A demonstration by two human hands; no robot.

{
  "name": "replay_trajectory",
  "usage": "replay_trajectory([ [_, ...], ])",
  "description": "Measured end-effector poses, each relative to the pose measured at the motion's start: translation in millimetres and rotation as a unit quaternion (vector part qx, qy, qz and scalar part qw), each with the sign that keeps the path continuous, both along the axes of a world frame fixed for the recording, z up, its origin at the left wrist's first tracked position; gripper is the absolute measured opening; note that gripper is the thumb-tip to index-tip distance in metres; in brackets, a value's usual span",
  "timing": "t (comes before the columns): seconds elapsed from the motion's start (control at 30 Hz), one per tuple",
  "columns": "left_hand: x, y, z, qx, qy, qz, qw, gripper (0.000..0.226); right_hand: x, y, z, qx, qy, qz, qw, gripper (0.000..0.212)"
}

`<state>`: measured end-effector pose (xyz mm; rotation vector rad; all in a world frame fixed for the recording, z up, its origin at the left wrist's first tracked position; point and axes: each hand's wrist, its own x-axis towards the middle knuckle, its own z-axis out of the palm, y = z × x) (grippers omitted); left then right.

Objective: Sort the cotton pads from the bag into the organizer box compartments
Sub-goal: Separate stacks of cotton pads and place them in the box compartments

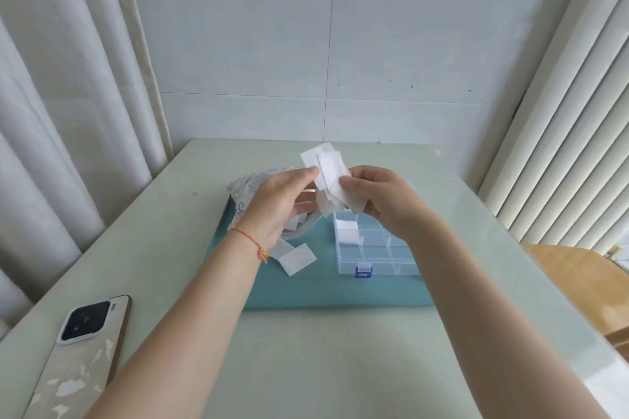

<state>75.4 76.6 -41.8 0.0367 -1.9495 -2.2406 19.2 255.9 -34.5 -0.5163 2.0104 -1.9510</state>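
Observation:
Both hands are raised above the table and share a loose bunch of white cotton pads (327,171). My left hand (279,201) pinches the bunch's left edge with thumb and fingers. My right hand (377,197) grips its right side, with more pads hanging below the fingers. Behind my left hand lies the printed bag (243,185), mostly hidden, with pads spilling from its mouth. Two loose pads (296,257) lie on the teal mat. The clear organizer box (374,252) stands open under my right hand; a stack of pads (348,231) fills its far-left compartment.
A teal mat (306,289) lies under the box and bag on the pale green table (306,367). A phone (81,350) lies face down at the near left. Curtains hang at left, blinds at right. A wooden chair (585,286) stands beside the table's right edge.

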Motion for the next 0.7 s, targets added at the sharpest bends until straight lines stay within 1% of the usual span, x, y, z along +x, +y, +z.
replay_trajectory([
  [0.07, -1, 9, -3, 0.050, 0.009, -0.028, 0.998, 0.017, 0, 3, -3, -0.033, -0.012, 0.014, 0.999, 0.012],
  [0.17, -5, 15, -7, 0.092, -0.001, -0.031, 0.995, 0.018, -2, 8, -7, -0.091, -0.034, 0.020, 0.995, 0.011],
  [0.23, -5, 19, -10, 0.111, -0.022, -0.036, 0.993, 0.013, -4, 9, -12, -0.093, -0.036, 0.013, 0.995, 0.011],
  [0.33, -9, 18, -16, 0.090, -0.040, -0.020, 0.995, 0.010, -4, 5, -21, -0.054, -0.029, -0.005, 0.998, 0.012],
  [0.43, -11, 14, -22, 0.041, -0.048, 0.035, 0.997, 0.010, -5, 1, -26, -0.005, -0.023, -0.028, 0.999, 0.014],
  [0.53, -12, 7, -25, 0.008, -0.061, 0.081, 0.995, 0.011, -6, 4, -26, 0.038, -0.029, -0.007, 0.999, 0.020],
  [0.6, -13, 4, -25, 0.004, -0.068, 0.087, 0.994, 0.008, -6, 6, -26, 0.058, -0.032, -0.001, 0.998, 0.024],
  [0.7, -8, 2, -22, 0.006, -0.081, 0.073, 0.994, 0.010, -1, 1, -26, 0.073, -0.019, -0.004, 0.997, 0.016],
])
